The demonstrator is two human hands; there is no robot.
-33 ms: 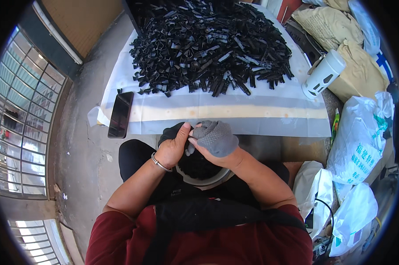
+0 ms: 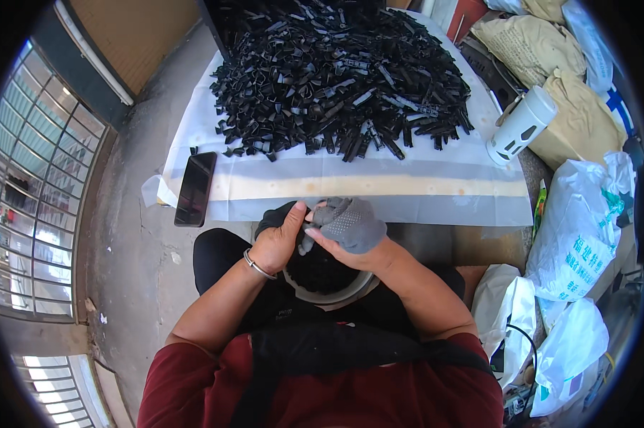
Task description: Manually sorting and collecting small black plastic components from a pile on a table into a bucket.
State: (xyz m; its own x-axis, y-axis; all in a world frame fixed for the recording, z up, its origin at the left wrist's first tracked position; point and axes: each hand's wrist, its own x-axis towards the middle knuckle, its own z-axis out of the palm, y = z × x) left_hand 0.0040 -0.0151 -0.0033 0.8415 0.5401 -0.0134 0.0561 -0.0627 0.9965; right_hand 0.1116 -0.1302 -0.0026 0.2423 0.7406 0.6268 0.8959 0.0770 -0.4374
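Observation:
My two hands meet above my lap, in front of the table edge. My left hand [image 2: 279,242], with a bracelet on the wrist and dark fabric over its far side, has its thumb up against its curled fingers. My right hand [image 2: 350,227] wears a grey dotted glove that leaves fingertips bare; its fingers are bent in towards the left thumb. Whatever lies between the fingers is too small and hidden to name. Below them sits a round pale-rimmed basin [image 2: 334,297] holding dark contents.
A big heap of small black plastic-looking parts [image 2: 336,85] covers the far part of the sheet-covered table [image 2: 364,185]. A phone [image 2: 195,189] lies at its left edge, a white bottle [image 2: 521,125] stands at the right. White bags [image 2: 575,221] and tan sacks [image 2: 582,118] crowd the right side.
The table and its things sit very slightly lower in the picture. Both hands stay together in almost the same pose, the right fingers shifted a little.

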